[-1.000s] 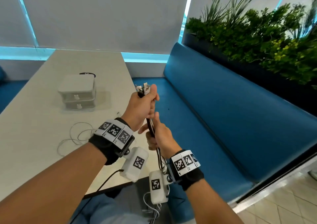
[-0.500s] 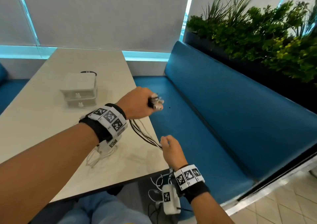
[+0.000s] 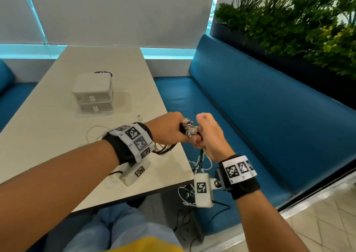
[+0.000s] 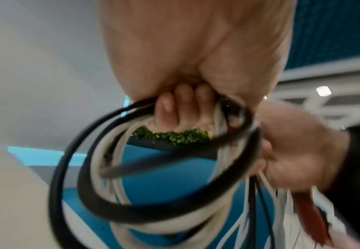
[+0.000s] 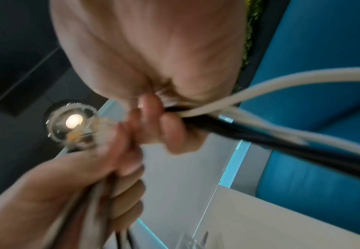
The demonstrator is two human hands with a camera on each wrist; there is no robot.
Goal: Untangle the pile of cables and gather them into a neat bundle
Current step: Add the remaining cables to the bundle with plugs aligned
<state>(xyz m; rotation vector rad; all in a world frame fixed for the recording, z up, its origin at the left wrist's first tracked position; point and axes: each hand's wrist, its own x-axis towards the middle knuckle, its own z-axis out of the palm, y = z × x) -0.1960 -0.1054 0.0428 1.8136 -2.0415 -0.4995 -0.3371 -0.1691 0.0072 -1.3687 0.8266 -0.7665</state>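
Left hand: the left hand (image 3: 169, 128) is clenched around the cables (image 4: 132, 176); their connector ends (image 3: 189, 129) protrude from the fist.
Cables: a black-and-white loop is held above the table (image 3: 57, 128) edge, between both fists.
Right hand: the right hand (image 3: 209, 134) is clenched around the same cables, touching the left.

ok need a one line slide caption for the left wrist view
Left hand grips looped black and white cables while the right hand holds the trailing strands.
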